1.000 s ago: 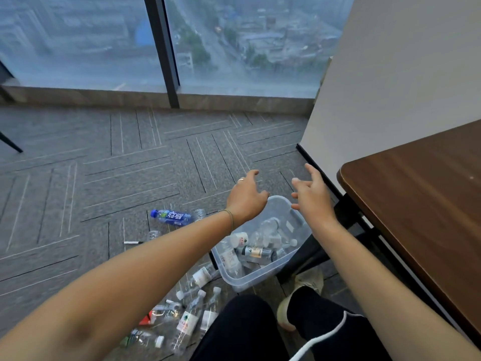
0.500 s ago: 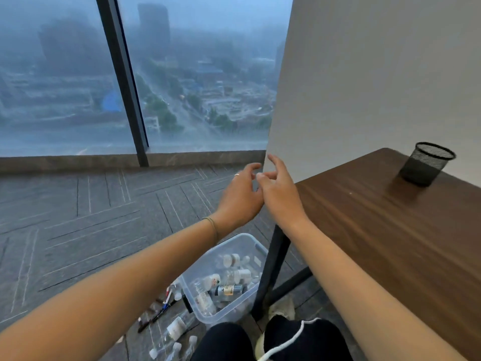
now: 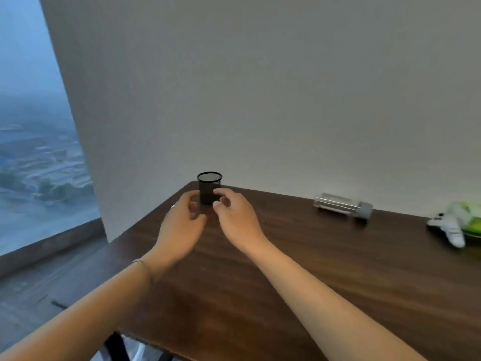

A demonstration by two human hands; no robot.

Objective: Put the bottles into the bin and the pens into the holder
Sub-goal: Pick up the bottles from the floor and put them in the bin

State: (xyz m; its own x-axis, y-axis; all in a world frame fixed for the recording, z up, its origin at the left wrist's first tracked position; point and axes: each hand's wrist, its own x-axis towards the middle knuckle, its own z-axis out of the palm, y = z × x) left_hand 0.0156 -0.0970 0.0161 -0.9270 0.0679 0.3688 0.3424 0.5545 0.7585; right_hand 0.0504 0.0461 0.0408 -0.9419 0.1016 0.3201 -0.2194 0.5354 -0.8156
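Both hands are empty with fingers spread: left hand (image 3: 179,227) and right hand (image 3: 238,220) flank the holder (image 3: 209,188), which stands upright between their fingertips near the table (image 3: 338,295) corner. Risk: uneven closure may tip the light holder, or push it off the edge beyond the left hand.

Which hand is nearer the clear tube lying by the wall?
Right. The right hand sits at the mesh pen holder, on the side facing the clear tube; the left hand is on the holder's far side, farther away.
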